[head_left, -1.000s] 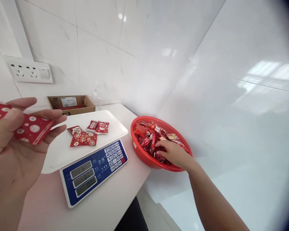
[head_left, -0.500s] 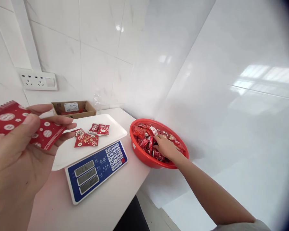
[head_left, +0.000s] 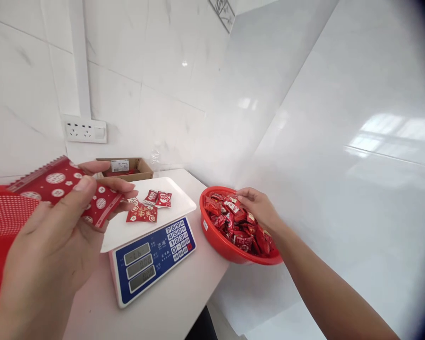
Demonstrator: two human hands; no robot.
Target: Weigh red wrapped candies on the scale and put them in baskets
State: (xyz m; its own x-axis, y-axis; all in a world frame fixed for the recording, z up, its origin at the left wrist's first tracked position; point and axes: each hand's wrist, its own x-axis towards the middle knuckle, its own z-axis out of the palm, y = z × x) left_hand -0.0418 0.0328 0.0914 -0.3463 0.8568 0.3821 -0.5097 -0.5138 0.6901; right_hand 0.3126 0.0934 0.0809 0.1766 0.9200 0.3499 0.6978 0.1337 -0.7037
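Observation:
My left hand is raised at the left, thumb and fingers pinched on a flat red packet with white round marks. My right hand reaches into a red plastic basket heaped with red wrapped candies; its fingers curl among the candies at the far rim, and what they hold is hidden. Between the hands stands a blue-faced digital scale with a white weighing pan, and several red packets lie on the pan.
A second red mesh basket shows at the far left edge. An open cardboard box and a clear bottle stand at the back by the tiled wall, below a wall socket. The white table ends just right of the candy basket.
The view has swung left and up. My right hand moved from the basket's near side to its far rim. My left hand with the packet moved toward the middle.

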